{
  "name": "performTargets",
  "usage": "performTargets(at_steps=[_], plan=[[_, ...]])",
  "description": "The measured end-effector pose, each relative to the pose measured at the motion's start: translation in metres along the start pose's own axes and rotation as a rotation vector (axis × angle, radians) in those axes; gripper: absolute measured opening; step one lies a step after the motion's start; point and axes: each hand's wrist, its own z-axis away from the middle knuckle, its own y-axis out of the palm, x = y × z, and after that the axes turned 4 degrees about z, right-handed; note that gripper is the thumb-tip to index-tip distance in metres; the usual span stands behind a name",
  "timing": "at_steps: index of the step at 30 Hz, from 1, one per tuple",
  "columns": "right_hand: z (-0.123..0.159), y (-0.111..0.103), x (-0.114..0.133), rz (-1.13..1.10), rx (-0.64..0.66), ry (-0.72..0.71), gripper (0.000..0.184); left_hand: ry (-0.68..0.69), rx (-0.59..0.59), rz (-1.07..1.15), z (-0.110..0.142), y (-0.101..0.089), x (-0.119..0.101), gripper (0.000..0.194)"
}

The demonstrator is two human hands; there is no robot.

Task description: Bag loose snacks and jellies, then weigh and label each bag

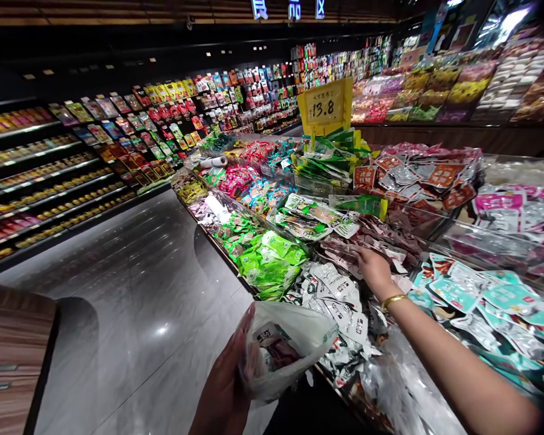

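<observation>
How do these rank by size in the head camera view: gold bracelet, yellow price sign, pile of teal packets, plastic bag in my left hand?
1. Pile of teal packets
2. Plastic bag in your left hand
3. Yellow price sign
4. Gold bracelet

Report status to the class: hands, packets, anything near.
Left hand: holding open plastic bag, packet inside. Right hand: at brown packets. Green-and-white packets just beyond.

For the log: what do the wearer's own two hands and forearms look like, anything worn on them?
The right hand is ungloved, with a slim, shiny gold-coloured bracelet at the wrist and no sleeve on the visible forearm. The left hand is ungloved too; no jewellery shows on it.
</observation>
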Motion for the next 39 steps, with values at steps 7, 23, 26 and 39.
performTargets(at_steps=[7,23,26,39], plan=[[0.03,-0.029,-0.002,-0.639,-0.244,0.176,0.041,0.056,0.009,0.007,-0.002,0.007,-0.002,0.039],[0.122,-0.091,0.164,-0.19,0.473,-0.552,0.029,0.058,0.067,-0.38,-0.003,0.012,-0.007,0.069],[0.12,-0.085,0.184,-0.197,0.593,-0.597,0.024,0.064,0.112,-0.395,-0.002,0.013,-0.008,0.067],[0.132,-0.087,0.18,0.187,0.528,-0.745,0.034,0.071,-0.036,-0.064,0.004,-0.009,-0.017,0.05]])
